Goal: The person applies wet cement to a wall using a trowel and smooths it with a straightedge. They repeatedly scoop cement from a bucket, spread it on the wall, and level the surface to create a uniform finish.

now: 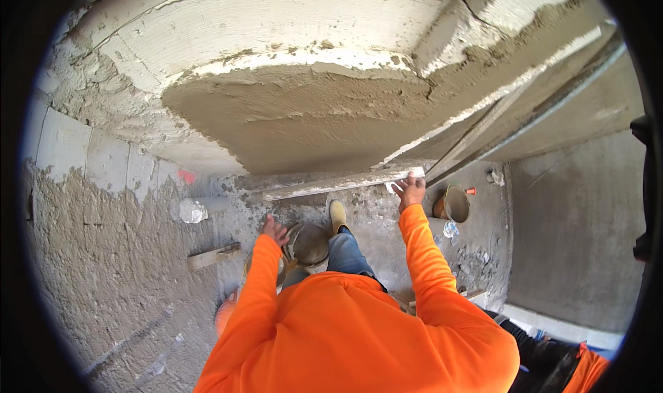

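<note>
My right hand (411,191) has its fingers closed around the right end of a long, mortar-smeared straightedge board (324,186). The board lies roughly level along the lower edge of a wet mortar patch (311,117) on the wall before me. A small white piece shows beside my fingers; its kind I cannot make out. Lower and to the left, my left hand (275,231) is empty, its fingers spread, above and beside a bucket of grey mortar (307,244). The board's left end is not held by either hand.
A brown bucket (452,204) stands on the floor at right, near rubble (476,258). At left are a pipe with a wrapped white end (193,211) and a short wood piece (213,255). Long boards (483,127) slant at right. Another person's orange clothing (587,369) shows lower right.
</note>
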`<move>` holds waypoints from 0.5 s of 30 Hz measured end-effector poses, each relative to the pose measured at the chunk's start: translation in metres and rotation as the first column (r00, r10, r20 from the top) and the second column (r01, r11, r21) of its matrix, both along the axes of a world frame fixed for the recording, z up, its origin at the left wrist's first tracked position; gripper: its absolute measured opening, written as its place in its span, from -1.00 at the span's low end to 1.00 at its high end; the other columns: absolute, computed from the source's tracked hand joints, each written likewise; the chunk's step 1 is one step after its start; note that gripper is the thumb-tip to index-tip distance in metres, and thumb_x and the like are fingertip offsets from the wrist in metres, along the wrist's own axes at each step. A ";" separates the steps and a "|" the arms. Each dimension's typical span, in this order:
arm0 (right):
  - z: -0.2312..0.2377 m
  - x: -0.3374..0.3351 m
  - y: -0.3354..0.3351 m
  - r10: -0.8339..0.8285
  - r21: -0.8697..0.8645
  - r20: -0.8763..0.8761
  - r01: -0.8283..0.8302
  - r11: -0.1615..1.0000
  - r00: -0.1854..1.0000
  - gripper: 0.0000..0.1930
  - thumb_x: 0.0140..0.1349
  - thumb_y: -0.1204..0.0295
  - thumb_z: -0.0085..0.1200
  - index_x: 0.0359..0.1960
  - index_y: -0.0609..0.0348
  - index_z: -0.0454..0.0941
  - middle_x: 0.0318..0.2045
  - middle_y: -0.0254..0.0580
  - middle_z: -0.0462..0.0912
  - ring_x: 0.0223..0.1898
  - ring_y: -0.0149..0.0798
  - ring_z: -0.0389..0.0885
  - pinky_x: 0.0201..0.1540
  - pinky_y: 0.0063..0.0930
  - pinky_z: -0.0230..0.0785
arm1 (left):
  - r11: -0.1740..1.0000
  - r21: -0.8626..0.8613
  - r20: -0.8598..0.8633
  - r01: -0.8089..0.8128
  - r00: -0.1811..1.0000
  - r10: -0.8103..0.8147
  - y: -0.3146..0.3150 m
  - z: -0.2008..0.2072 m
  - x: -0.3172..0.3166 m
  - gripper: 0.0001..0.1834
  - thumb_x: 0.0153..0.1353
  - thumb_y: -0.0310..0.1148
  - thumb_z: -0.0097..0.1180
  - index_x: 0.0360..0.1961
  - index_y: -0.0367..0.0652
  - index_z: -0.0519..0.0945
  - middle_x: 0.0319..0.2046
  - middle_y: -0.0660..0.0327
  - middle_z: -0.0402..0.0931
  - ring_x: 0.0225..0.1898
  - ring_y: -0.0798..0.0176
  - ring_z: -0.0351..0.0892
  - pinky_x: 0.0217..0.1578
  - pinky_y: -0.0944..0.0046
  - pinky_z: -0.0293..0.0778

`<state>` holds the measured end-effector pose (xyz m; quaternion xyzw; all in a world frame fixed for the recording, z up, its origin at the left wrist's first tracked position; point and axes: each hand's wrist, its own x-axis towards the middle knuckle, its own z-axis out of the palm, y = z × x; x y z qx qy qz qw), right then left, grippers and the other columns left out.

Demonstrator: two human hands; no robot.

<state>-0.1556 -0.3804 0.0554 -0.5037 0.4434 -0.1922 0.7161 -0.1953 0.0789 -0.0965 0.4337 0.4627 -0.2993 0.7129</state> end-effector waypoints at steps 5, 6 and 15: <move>-0.045 0.028 -0.047 0.114 0.219 -0.042 -0.102 0.970 0.993 -0.61 0.47 0.27 -0.07 0.10 0.37 0.26 -0.15 0.10 0.46 -0.19 0.10 0.58 -0.13 0.11 0.68 | 0.959 0.013 -0.009 -0.282 0.959 0.282 -0.037 0.008 0.123 -0.22 0.37 0.27 -0.12 0.43 0.03 0.13 0.38 0.11 0.19 0.19 0.07 0.41 -0.11 -0.22 0.57; -0.057 0.033 -0.054 0.110 0.237 -0.048 -0.095 0.967 0.993 -0.63 0.48 0.28 -0.08 0.08 0.38 0.28 -0.19 0.08 0.47 -0.21 0.08 0.59 -0.12 0.11 0.68 | 0.958 0.048 0.059 -0.282 0.958 0.280 -0.039 0.006 0.132 -0.24 0.37 0.25 -0.10 0.41 0.03 0.16 0.35 0.11 0.22 0.15 0.08 0.42 -0.13 -0.21 0.58; -0.145 0.088 -0.102 0.198 0.419 -0.135 -0.125 0.899 0.971 -0.69 0.52 0.35 -0.22 0.06 0.39 0.34 -0.11 0.21 0.58 -0.13 0.15 0.65 -0.04 0.15 0.65 | 0.901 0.104 0.131 -0.422 0.903 0.408 -0.041 -0.057 0.209 -0.51 0.39 0.03 0.04 0.25 0.13 0.34 0.11 0.09 0.40 0.04 0.10 0.49 -0.15 -0.10 0.69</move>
